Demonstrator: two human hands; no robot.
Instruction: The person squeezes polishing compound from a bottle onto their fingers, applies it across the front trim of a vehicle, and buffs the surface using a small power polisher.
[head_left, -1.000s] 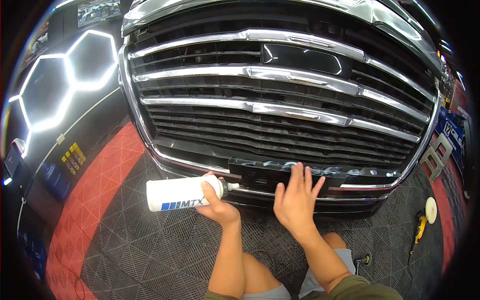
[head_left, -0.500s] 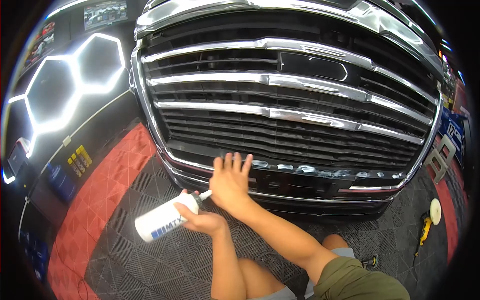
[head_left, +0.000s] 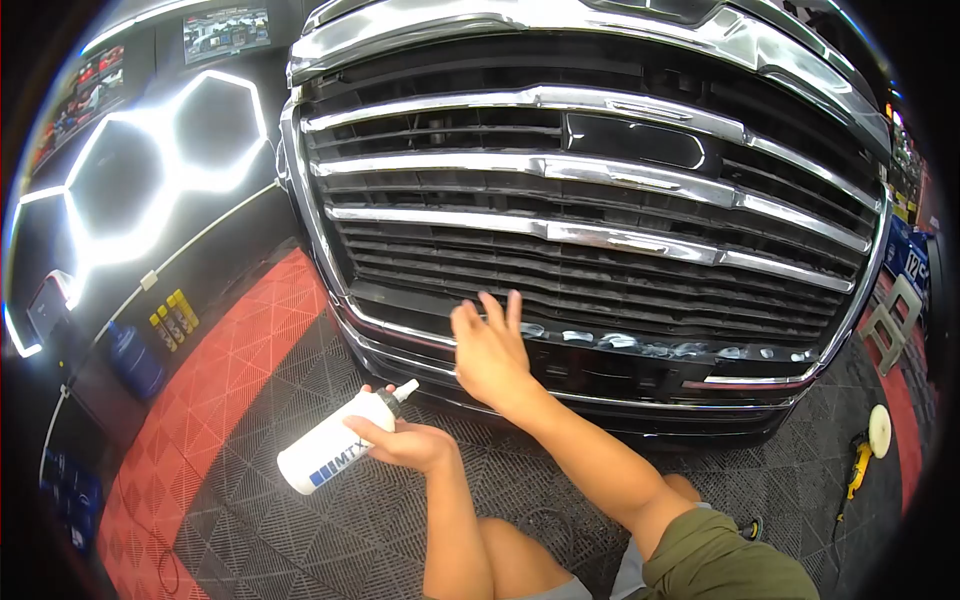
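Below the black car grille (head_left: 600, 205) with chrome bars, creamy white smears (head_left: 620, 342) lie in a broken row along the glossy black bumper strip (head_left: 600, 368). Left hand (head_left: 408, 440): fingers wrapped around a white cylindrical plastic bottle (head_left: 328, 443), which is tilted, its pale nozzle (head_left: 407, 387) pointing up toward the strip, apart from it. Right hand (head_left: 494, 358): fingers spread, slightly bent, at the left end of the row; contact with the strip cannot be told. Yellow-and-black polisher (head_left: 858, 470) with round cream pad: far right, on dark ribbed floor tiles (head_left: 795, 480)
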